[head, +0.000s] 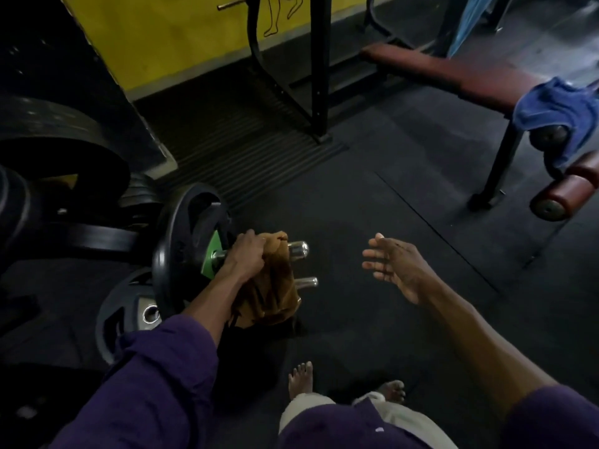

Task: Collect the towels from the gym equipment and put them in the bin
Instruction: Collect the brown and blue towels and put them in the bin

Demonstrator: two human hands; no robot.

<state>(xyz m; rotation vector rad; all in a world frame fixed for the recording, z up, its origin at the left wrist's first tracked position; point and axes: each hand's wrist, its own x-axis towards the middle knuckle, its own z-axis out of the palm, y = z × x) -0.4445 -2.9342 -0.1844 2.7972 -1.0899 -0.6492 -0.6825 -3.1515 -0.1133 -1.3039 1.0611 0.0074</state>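
A brown towel (272,286) hangs over the chrome end of a barbell (298,248) beside a black weight plate (184,251). My left hand (246,254) is shut on the top of this towel, right at the bar. My right hand (393,265) hovers open to the right of the bar, fingers spread, touching nothing. A blue towel (551,108) is draped over the near end of a red bench (453,71) at the upper right. A light blue cloth (470,21) hangs at the top right. No bin is in view.
More black plates (64,150) are stacked at the left, one lying flat (129,315) by my arm. A black rack frame (319,66) stands ahead before a yellow wall (181,37). Red roller pads (564,196) stick out at the right. My bare feet (301,379) stand on dark rubber floor.
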